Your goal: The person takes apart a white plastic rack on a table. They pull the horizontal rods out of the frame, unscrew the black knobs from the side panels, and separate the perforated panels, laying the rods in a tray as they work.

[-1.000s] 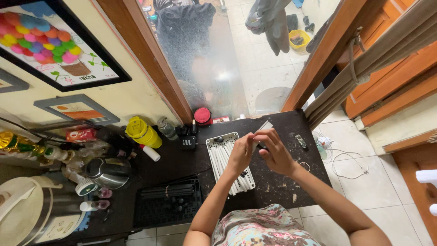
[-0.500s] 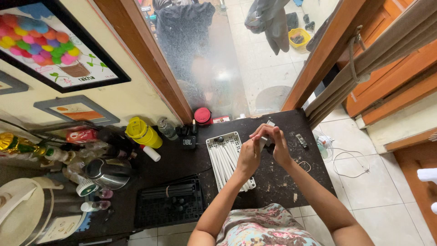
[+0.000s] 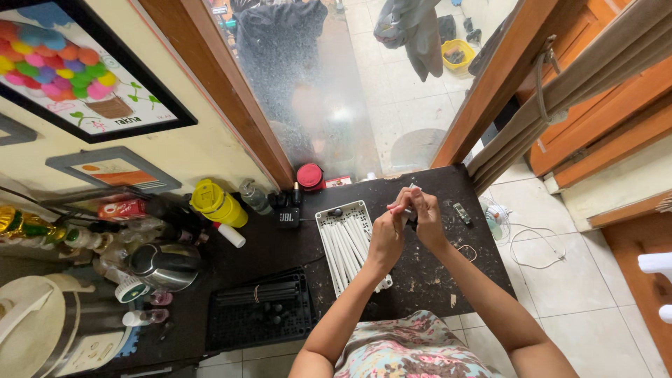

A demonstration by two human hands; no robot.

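Observation:
My left hand (image 3: 386, 238) and my right hand (image 3: 425, 213) meet above the dark table (image 3: 434, 280), fingertips pinched together around a small thin white stick (image 3: 399, 208) held between them. Just left of my hands lies a white tray (image 3: 350, 245) filled with several long white sticks laid side by side. The exact shape of the held piece is mostly hidden by my fingers.
A black tray (image 3: 259, 315) holding dark sticks sits at the near left. A small black speaker (image 3: 286, 217), red round lid (image 3: 309, 175), yellow container (image 3: 217, 203), metal kettle (image 3: 161, 262) and bottles crowd the left side. A small gadget (image 3: 461, 213) lies right of my hands. A glass window stands behind.
My hands have drawn closer together and risen slightly toward the table's far side, the fingertips now closing over the small white piece that showed more clearly before.

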